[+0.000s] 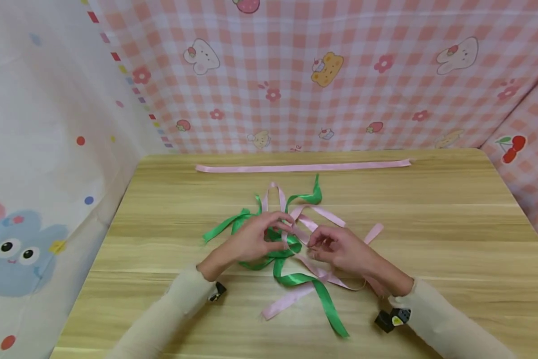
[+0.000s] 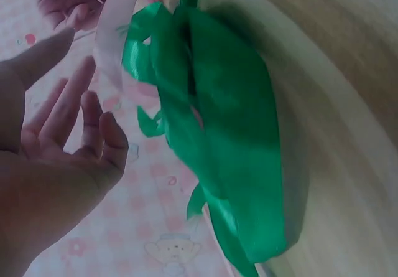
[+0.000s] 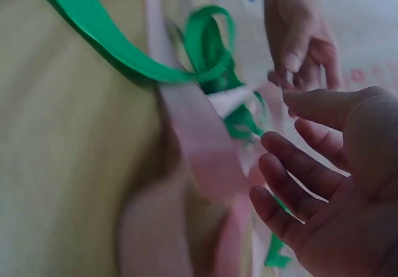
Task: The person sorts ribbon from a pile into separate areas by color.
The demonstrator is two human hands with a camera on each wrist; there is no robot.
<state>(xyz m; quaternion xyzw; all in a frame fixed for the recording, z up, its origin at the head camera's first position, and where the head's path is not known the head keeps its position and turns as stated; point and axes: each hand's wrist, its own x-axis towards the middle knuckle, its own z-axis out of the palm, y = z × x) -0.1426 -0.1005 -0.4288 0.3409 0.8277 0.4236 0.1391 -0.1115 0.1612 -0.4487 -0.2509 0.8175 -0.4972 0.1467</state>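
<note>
A tangle of green ribbon (image 1: 289, 252) and pink ribbons (image 1: 334, 216) lies mid-table. At its left side is my left hand (image 1: 255, 237), thumb and fingers spread apart around a pink strand. The left wrist view shows those fingertips close beside a hanging pink ribbon (image 2: 115, 37), with the bunched green ribbon (image 2: 233, 127) to their right. Facing it, my right hand (image 1: 341, 247) pinches a short stretch of pink ribbon between thumb and forefinger. From the right wrist, my remaining fingers (image 3: 301, 171) are loosely bent, near a wide pink strip (image 3: 199, 140).
One straight pink ribbon (image 1: 302, 168) lies along the back of the wooden table (image 1: 430, 214). Loose green and pink tails spread towards the front. A pink checked cloth (image 1: 291, 75) hangs behind, and a white printed cloth (image 1: 58, 164) hangs at the left.
</note>
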